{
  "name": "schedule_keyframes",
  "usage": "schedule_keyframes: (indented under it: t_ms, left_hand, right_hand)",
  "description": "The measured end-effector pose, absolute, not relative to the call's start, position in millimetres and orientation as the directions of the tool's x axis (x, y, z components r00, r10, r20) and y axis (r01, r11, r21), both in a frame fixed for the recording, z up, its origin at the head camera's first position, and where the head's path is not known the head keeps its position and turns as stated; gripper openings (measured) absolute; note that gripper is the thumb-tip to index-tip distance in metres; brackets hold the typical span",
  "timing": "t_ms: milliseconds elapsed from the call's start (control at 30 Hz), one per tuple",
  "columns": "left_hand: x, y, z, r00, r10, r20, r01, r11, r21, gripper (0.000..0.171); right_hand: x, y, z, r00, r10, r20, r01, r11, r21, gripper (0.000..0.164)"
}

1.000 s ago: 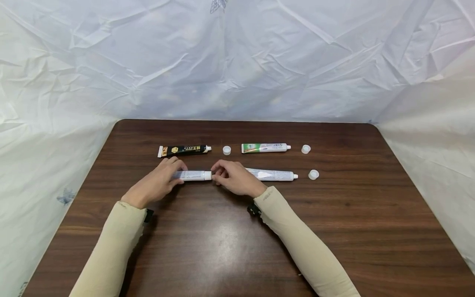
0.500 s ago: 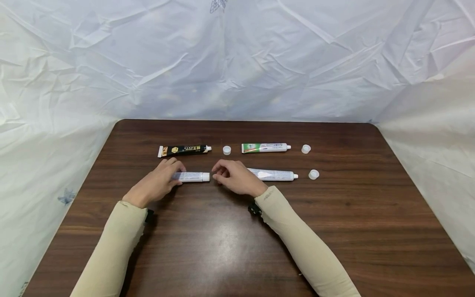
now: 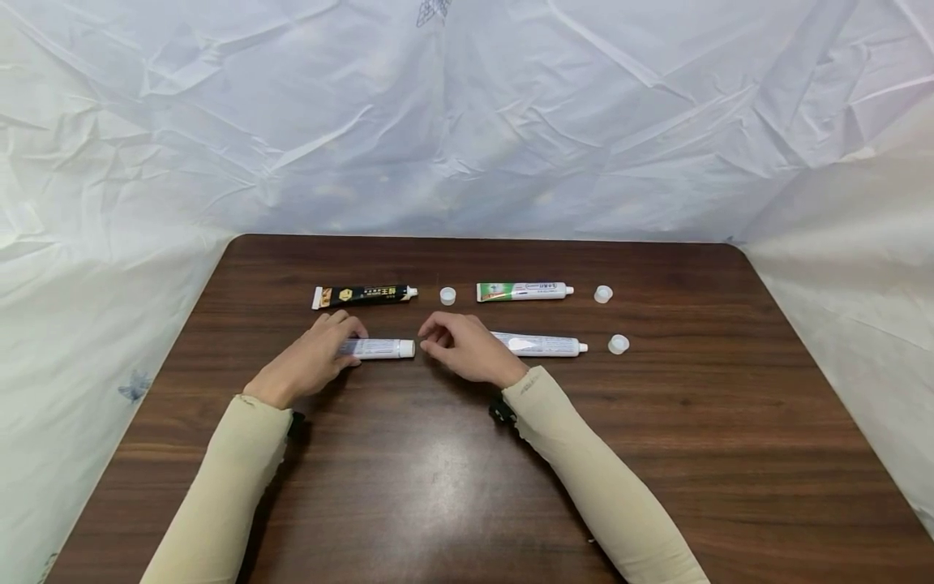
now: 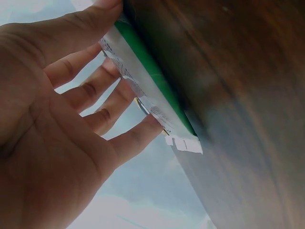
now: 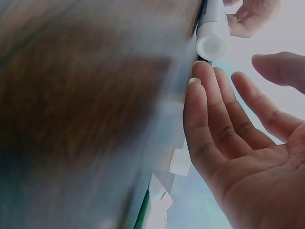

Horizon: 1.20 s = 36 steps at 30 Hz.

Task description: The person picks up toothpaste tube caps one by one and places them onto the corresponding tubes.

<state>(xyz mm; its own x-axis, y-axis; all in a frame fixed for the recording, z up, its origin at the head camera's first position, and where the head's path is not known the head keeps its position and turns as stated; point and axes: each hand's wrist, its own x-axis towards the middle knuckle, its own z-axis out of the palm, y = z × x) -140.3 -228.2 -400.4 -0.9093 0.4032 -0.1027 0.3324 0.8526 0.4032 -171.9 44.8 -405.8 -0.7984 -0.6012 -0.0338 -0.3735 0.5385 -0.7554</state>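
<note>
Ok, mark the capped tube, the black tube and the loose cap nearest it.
Capped tube (image 3: 376, 349): head view, on its printed body.
Black tube (image 3: 368, 295): head view, middle of its body.
Loose cap (image 3: 448, 297): head view, its visible middle.

A second ago the head view showed the fingertips of the right hand (image 3: 470, 349) up against the white cap (image 3: 406, 349) — now a narrow gap parts them. The capped tube (image 3: 374, 349) has shifted slightly leftward — the left hand (image 3: 310, 357) along with it.
</note>
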Motion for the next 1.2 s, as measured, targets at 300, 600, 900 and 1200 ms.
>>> schedule_keyframes:
  t_ms: [300, 600, 900, 1200]
  left_hand:
    - [-140, -230, -397, -0.914, 0.380, -0.141, 0.271, 0.831, 0.486, 0.035]
    - [-144, -229, -393, -0.931, 0.363, -0.047, 0.288, 0.805, 0.518, 0.029]
    - [-152, -227, -394, -0.955, 0.275, 0.110, 0.294, 0.844, 0.449, 0.036]
    - [-163, -213, -391, -0.959, 0.215, 0.182, 0.271, 0.880, 0.389, 0.042]
  right_hand:
    - [-172, 45, -405, -0.798, -0.602, -0.006, -0.389, 0.523, -0.758, 0.018]
    - [-177, 46, -401, -0.824, -0.565, 0.053, -0.399, 0.510, -0.762, 0.020]
    - [-189, 51, -399, -0.863, -0.490, 0.122, -0.404, 0.526, -0.748, 0.020]
    - [-200, 50, -393, -0.897, -0.426, 0.118, -0.375, 0.591, -0.715, 0.025]
